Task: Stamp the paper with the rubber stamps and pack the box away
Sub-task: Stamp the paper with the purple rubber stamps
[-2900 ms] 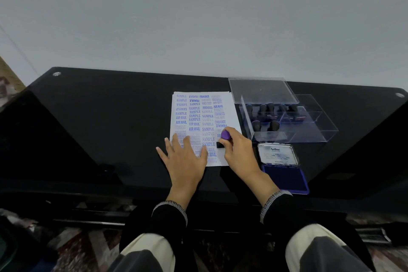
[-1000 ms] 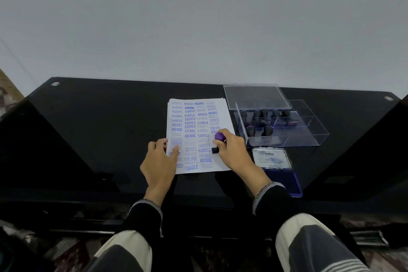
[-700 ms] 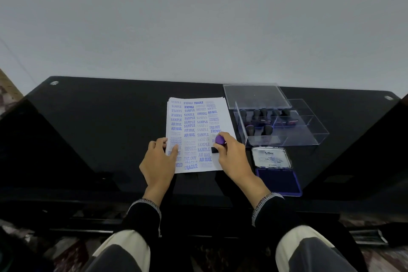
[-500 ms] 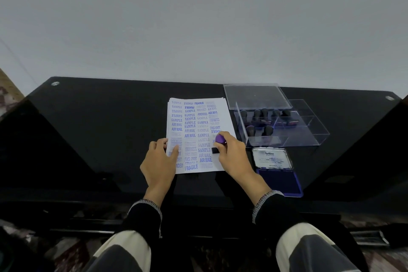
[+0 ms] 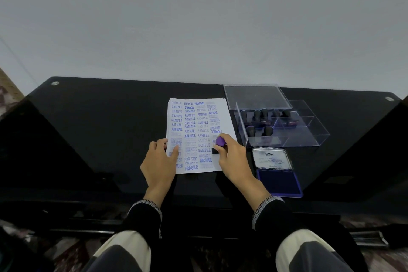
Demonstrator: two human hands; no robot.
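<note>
A white paper [image 5: 198, 126] covered with blue stamped words lies on the black glass table [image 5: 99, 128]. My right hand [image 5: 234, 159] grips a purple-topped rubber stamp [image 5: 219, 144], whose black base sits on the paper's right side. My left hand [image 5: 159, 161] rests on the paper's lower left edge, fingers loosely curled over it. A clear plastic box [image 5: 287, 132] to the right holds several dark stamps [image 5: 257, 115]. Its clear lid [image 5: 256, 96] lies behind it.
An open ink pad [image 5: 279, 183] with a blue pad and a white labelled lid [image 5: 271, 159] lies right of my right hand. A plain wall rises behind the table. My knees show below the table's near edge.
My left hand slid from flat on the paper's lower middle to its left edge. The stamp stays pressed at about the same spot on the paper's right side.
</note>
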